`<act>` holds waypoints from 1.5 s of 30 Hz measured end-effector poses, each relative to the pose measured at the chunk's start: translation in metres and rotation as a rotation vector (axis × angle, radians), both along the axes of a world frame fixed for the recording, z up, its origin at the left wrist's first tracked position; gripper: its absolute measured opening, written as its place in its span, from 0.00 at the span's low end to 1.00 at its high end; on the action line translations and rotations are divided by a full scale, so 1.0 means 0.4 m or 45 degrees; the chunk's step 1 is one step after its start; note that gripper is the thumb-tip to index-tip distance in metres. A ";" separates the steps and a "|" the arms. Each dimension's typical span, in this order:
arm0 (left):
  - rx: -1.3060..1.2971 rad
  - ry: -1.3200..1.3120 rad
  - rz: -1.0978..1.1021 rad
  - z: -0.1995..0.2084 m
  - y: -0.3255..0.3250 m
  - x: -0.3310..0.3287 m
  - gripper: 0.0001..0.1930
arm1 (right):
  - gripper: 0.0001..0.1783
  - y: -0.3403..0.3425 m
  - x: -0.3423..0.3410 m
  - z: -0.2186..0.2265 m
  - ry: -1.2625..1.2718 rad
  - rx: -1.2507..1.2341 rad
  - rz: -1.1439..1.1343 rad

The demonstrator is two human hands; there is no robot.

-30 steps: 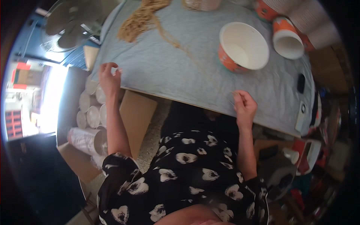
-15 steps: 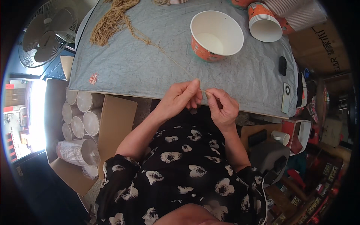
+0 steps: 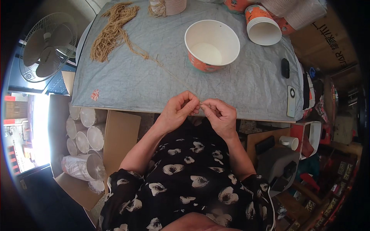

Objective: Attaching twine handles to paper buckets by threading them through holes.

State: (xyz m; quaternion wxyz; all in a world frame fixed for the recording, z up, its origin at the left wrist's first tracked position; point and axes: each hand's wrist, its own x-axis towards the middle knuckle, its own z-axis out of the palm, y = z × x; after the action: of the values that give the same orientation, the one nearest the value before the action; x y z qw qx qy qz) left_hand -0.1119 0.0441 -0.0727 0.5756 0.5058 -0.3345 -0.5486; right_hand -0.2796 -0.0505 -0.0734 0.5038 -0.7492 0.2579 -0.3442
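Tan string (image 3: 175, 75): running between both pinches. Left hand (image 3: 178, 111) and right hand (image 3: 219, 114) are nipping it, fingertips nearly touching.

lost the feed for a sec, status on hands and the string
Left hand and right hand both pinching one tan string. String runs from bundle. Paper bowl beside it, apart.

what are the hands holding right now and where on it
Both hands, left hand and right hand, pinch the near end of a thin tan string between fingertips.
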 end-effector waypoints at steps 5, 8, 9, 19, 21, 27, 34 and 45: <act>0.005 -0.012 -0.017 0.007 -0.010 -0.009 0.09 | 0.05 -0.009 -0.011 -0.013 -0.168 0.413 0.026; -0.029 -0.061 0.055 0.016 -0.027 -0.018 0.08 | 0.04 -0.034 -0.027 -0.016 -0.224 0.541 0.012; -0.104 -0.318 0.033 0.019 -0.034 -0.017 0.07 | 0.05 -0.040 -0.029 -0.002 -0.241 0.603 0.022; -0.511 -1.584 0.439 0.120 -0.183 0.132 0.14 | 0.09 -0.312 -0.162 0.320 -0.760 -0.142 -0.524; -0.395 -1.584 0.345 0.120 -0.204 0.144 0.09 | 0.08 -0.315 -0.144 0.363 -0.811 -0.259 -0.440; -0.531 -1.571 0.112 0.125 -0.171 0.138 0.09 | 0.08 -0.332 -0.033 0.308 -0.415 -0.269 -0.383; -0.434 -1.503 0.034 0.123 -0.059 0.107 0.18 | 0.12 -0.432 0.106 0.137 -0.175 0.076 0.224; -0.550 -1.499 0.108 0.097 -0.073 0.100 0.16 | 0.10 -0.393 0.170 0.096 -0.156 0.351 0.529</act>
State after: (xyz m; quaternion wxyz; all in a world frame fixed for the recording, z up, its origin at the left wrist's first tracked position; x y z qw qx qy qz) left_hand -0.0718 0.0149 -0.0338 0.4055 0.6082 -0.6783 -0.0748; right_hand -0.2117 -0.2076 -0.0349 0.6759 -0.6880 0.1119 -0.2395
